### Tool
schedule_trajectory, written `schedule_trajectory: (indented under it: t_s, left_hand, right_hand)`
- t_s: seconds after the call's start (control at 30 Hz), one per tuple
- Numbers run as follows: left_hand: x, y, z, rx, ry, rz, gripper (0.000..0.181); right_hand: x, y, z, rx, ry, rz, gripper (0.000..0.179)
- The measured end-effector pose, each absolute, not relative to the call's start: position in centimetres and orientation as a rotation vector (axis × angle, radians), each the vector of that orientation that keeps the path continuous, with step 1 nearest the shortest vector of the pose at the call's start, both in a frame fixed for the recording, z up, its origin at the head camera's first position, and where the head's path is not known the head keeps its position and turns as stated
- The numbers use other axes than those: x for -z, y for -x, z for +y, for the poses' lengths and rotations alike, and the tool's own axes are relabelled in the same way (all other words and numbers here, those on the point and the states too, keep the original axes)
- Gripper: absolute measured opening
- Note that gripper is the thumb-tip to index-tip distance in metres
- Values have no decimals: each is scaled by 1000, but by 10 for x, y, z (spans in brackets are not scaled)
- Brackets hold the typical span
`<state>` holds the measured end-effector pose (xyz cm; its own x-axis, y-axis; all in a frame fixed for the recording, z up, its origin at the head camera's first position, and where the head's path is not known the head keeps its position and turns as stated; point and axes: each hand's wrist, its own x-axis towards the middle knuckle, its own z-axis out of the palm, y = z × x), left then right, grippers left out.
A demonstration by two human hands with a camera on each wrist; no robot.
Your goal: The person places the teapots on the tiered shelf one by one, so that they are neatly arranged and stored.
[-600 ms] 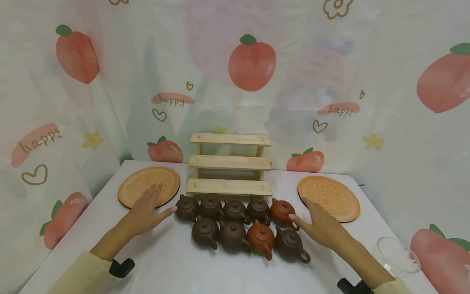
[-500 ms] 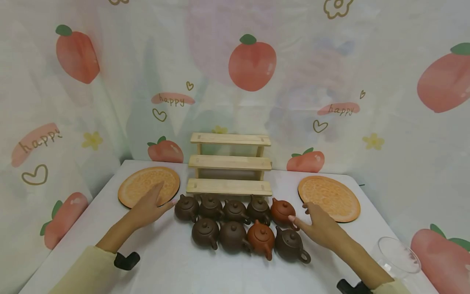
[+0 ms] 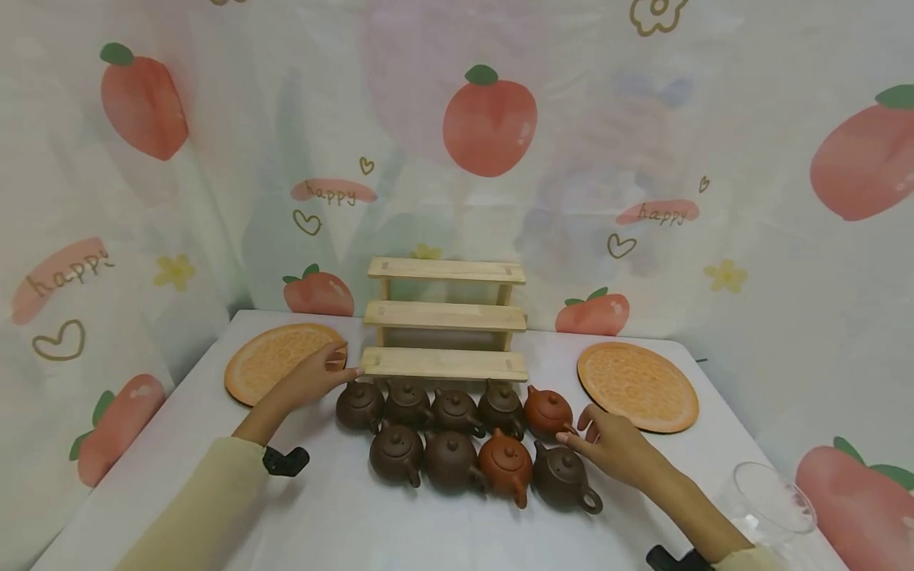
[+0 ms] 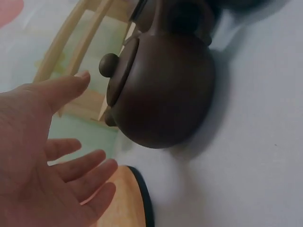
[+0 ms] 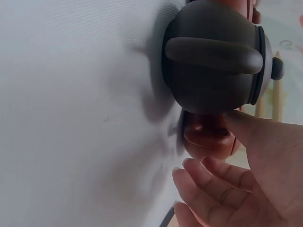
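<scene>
Small clay teapots stand in two rows, several dark brown and two reddish. In the head view, my left hand (image 3: pixel 307 382) hovers beside the back-left dark teapot (image 3: pixel 359 406), over the edge of the left disc. Its fingers spread apart from that teapot (image 4: pixel 165 90) in the left wrist view. My right hand (image 3: pixel 616 446) is at the reddish teapot (image 3: pixel 548 412) ending the back row on the right. In the right wrist view, thumb and fingers (image 5: pixel 208 189) lie on either side of this reddish teapot (image 5: pixel 210 137), partly hidden by a dark teapot (image 5: pixel 213 66).
A three-step wooden rack (image 3: pixel 444 363) stands behind the teapots, against a fruit-print cloth backdrop. Round orange-patterned discs lie left (image 3: pixel 267 361) and right (image 3: pixel 639 388). A clear round container (image 3: pixel 774 500) stands at the right table edge.
My left hand has moved right and up, toward the rack's lowest step. The right hand has shifted slightly left, its fingers bending closer to the reddish teapot. The teapots stay put.
</scene>
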<state>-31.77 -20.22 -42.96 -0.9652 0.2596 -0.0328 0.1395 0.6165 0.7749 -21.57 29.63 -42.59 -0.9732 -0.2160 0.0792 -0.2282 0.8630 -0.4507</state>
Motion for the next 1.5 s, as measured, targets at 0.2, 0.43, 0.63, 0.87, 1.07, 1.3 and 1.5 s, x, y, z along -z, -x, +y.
schedule_trajectory:
  t_s: [0.2, 0.43, 0.63, 0.87, 1.07, 1.3, 1.5]
  left_hand:
    - [430, 326, -198, -1267, -389, 2654, 84]
    - [434, 332, -190, -1262, -410, 2625, 81]
    - [433, 336, -184, -1253, -417, 2636, 76]
    - [436, 340, -182, -1251, -403, 2661, 74]
    - [440, 340, -181, -1264, -397, 2661, 72]
    - [439, 337, -181, -1253, -380, 2675, 71]
    - [437, 335, -181, -1219, -407, 2700, 70]
  right_hand:
    - [431, 221, 297, -697, -405, -2997, 32]
    - [438, 228, 299, -681, -481, -2983, 34]
    - [444, 228, 300, -676, -533, -2964, 33]
    - [445, 224, 296, -593, -551, -2959, 25]
    - [447, 222, 295, -526, -554, -2939, 18]
    - [451, 222, 297, -560, -573, -2904, 16]
    - [454, 221, 298, -560, -562, -2857, 21]
